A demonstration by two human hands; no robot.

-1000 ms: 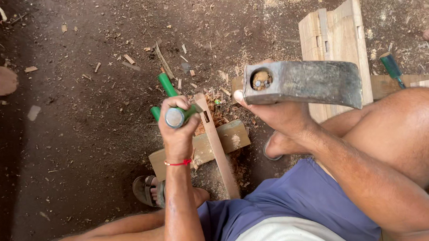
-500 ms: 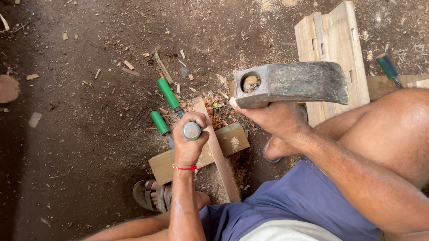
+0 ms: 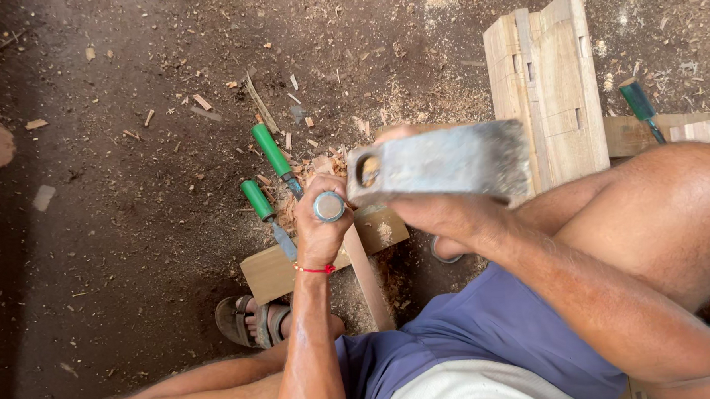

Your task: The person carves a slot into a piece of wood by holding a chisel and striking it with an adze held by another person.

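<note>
Chisel [image 3: 328, 207]: only its round, pale metal-capped butt end shows, sticking up out of a fist; it stands roughly upright over the wooden strip, and its blade is hidden under the hand.
Left hand [image 3: 319, 226]: clenched around the chisel's handle, a red thread at the wrist.
Axe head [image 3: 444, 161]: grey, worn steel block with a round eye at its left end, held flat just to the right of and slightly above the chisel's cap; slightly blurred.
Right hand [image 3: 442, 215]: grasping the axe head from beneath, fingers mostly hidden behind it.
Wooden strip [image 3: 366, 273]: narrow, pale, lying across a wider flat board [image 3: 272, 272] on the dirt floor.
Spare chisels: two with green handles [image 3: 271, 149] [image 3: 257, 200] lie on the ground just left of the fist, among wood chips.
Notched wooden pieces [image 3: 548, 80]: stacked pale timber, upper right.
Foot: a sandal [image 3: 246, 321] beside the board's near end.
</note>
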